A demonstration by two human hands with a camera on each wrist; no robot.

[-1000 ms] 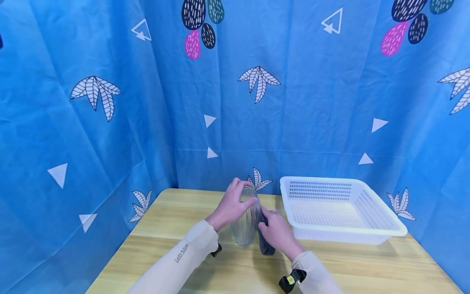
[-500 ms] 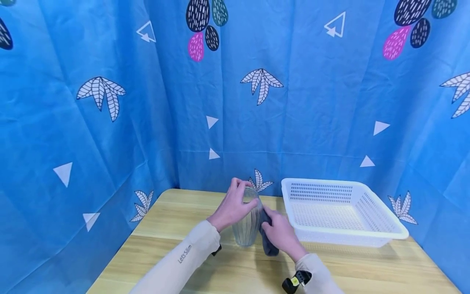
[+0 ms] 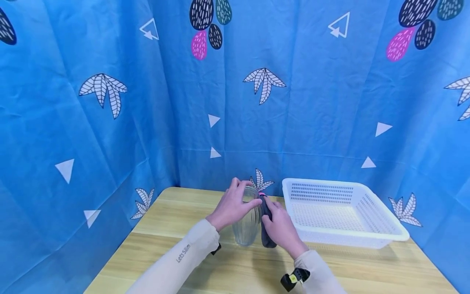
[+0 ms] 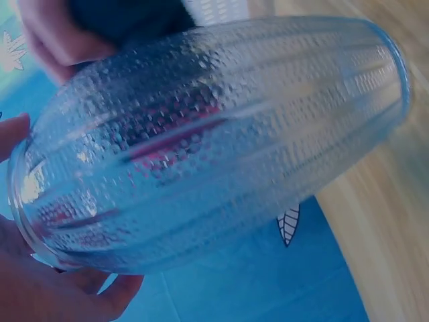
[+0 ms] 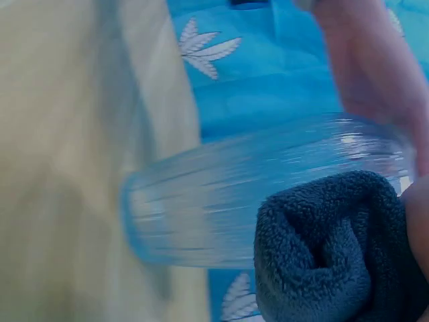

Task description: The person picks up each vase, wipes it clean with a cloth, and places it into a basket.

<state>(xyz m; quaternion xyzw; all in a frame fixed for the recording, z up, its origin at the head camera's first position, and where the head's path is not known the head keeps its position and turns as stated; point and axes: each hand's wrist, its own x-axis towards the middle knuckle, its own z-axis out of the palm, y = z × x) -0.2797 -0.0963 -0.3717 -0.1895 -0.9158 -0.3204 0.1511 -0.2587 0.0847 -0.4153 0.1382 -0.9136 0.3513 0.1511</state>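
Note:
A clear glass vase (image 3: 245,230) with ribbed, textured sides stands upright just above or on the table. My left hand (image 3: 232,207) grips its top rim, thumb on the near side and fingers over the far side. In the left wrist view, the fingers (image 4: 120,295) curl around the rim of the vase (image 4: 255,134). My right hand (image 3: 280,228) holds a folded dark grey towel (image 3: 269,241) along the vase's right side. The towel's rolled, fuzzy end (image 5: 328,261) overlaps the vase in the right wrist view, and a pink patch shows through the glass.
A white perforated plastic basket (image 3: 341,232) sits on the wooden table (image 3: 147,261) to the right of my right hand. A blue patterned curtain (image 3: 257,122) hangs behind the table and along both sides.
My right hand and the towel have shifted slightly upward along the vase, and a pink edge now shows at the towel's top. My left hand keeps its hold on the rim.

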